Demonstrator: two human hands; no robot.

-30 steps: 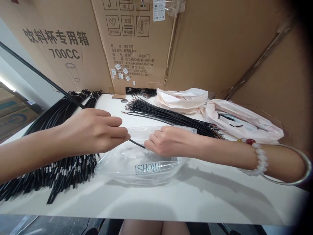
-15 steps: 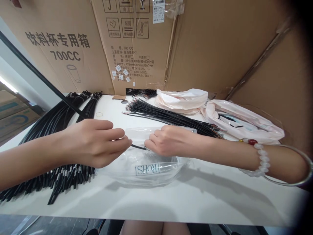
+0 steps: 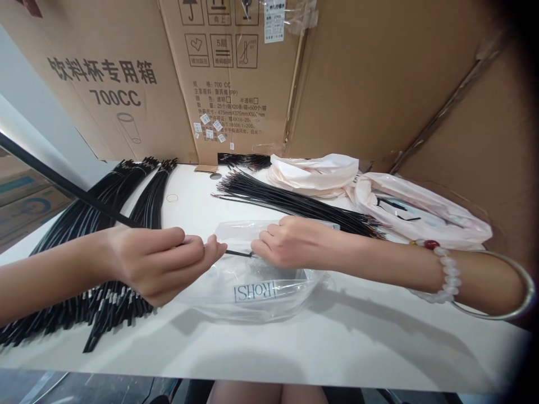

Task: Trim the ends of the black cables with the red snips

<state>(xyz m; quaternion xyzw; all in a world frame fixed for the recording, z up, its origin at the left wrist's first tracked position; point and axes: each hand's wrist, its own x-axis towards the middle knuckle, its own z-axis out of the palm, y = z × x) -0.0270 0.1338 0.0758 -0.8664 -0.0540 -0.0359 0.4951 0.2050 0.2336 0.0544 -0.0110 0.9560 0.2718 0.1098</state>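
In the head view my left hand (image 3: pixel 162 261) is closed round a black cable (image 3: pixel 238 253), whose long part slants up past the wrist to the left edge. A short length of it bridges the gap to my right hand (image 3: pixel 286 242). That hand is closed in a pinch at the cable's end; its fingertips are hidden, so any small part held there cannot be made out. Below both hands lies a clear plastic bag (image 3: pixel 252 308) with RoHS print, its contents blurred by the film.
Bundles of black cables (image 3: pixel 113 196) lie at left on the white table (image 3: pixel 236 356). Another black bundle (image 3: pixel 290 201) with bare wire ends lies behind my hands. Two pinkish bags (image 3: pixel 315 173) sit back right. Cardboard (image 3: pixel 357 84) walls in the back and right side.
My left hand has shifted slightly left and turned, its fingers now stretched further along the cable. The cable's long part has swung lower at the left. My right hand has hardly moved.
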